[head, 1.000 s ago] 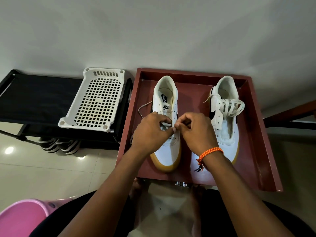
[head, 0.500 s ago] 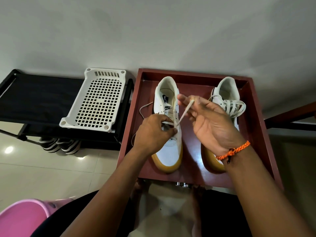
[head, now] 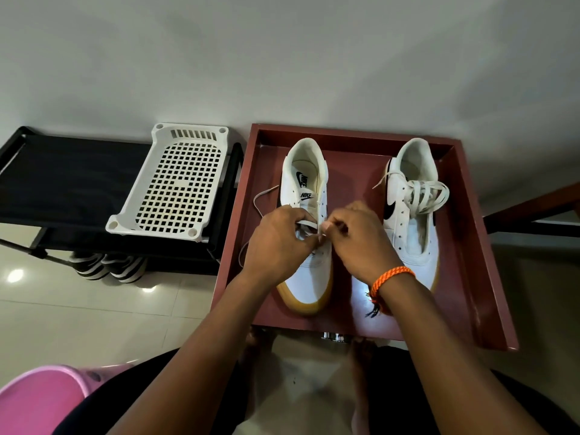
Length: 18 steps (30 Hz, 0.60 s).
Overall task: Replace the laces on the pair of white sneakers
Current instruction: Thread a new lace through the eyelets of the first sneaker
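Observation:
Two white sneakers with gum soles stand in a dark red tray (head: 470, 233). The left sneaker (head: 306, 180) is partly laced; its white lace (head: 260, 196) trails off its left side onto the tray. My left hand (head: 279, 246) covers its eyelets and holds the lace near a crossing strand. My right hand (head: 361, 240), an orange band on its wrist, pinches the lace tip at the shoe's right eyelet row. The right sneaker (head: 411, 233) has no lace in its eyelets; a loose bundle of lace (head: 423, 196) lies in its opening.
A white perforated plastic basket (head: 175, 183) lies on a black shoe rack (head: 62, 177) left of the tray, with striped shoes (head: 106, 266) beneath. A pink tub (head: 37, 400) is at bottom left. The wall runs behind the tray; tiled floor lies below.
My right hand, which had pulled the lace end up and to the right, has come back down to the left sneaker's eyelets. My left hand stayed on the shoe.

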Available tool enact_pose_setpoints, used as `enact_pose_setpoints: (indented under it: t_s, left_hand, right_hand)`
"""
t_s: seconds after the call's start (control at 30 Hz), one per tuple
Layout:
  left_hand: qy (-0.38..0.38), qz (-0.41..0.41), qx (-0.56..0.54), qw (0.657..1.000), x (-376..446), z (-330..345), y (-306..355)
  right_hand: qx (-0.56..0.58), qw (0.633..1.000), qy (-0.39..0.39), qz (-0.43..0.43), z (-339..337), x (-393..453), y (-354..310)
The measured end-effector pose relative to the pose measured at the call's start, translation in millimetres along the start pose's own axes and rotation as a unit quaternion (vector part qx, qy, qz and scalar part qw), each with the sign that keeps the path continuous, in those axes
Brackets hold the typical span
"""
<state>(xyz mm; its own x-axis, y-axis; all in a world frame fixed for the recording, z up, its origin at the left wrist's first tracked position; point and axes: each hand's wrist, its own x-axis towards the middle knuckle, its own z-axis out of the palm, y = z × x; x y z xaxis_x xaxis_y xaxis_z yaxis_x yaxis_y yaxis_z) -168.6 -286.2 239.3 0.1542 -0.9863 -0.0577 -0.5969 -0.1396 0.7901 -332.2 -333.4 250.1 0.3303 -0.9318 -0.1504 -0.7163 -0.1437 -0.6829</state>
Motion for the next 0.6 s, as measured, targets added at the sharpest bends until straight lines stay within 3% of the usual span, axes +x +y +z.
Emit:
enact_pose_setpoints:
  t_s: [0.13, 0.27, 0.47, 0.6]
  left_hand:
    - [0.007, -0.002, -0.005, 1.000, 1, -2, 1]
    - [0.005, -0.007, 0.001, 1.000, 0, -2, 5]
    - [0.005, -0.018, 0.021, 1.000, 0, -1, 5]
    - [0.006, -0.020, 0.021, 1.000, -1, -1, 5]
  right_hand:
    - [0.158, 0.987, 0.003, -0.015, -10, 2, -4]
    - [0.384, 0.923, -0.016, -0.015, -24, -6, -21]
    - [0.608, 0.788, -0.086, -0.051, -39, -11, -31]
    - [0.769, 0.619, -0.141, -0.073, -53, -14, -31]
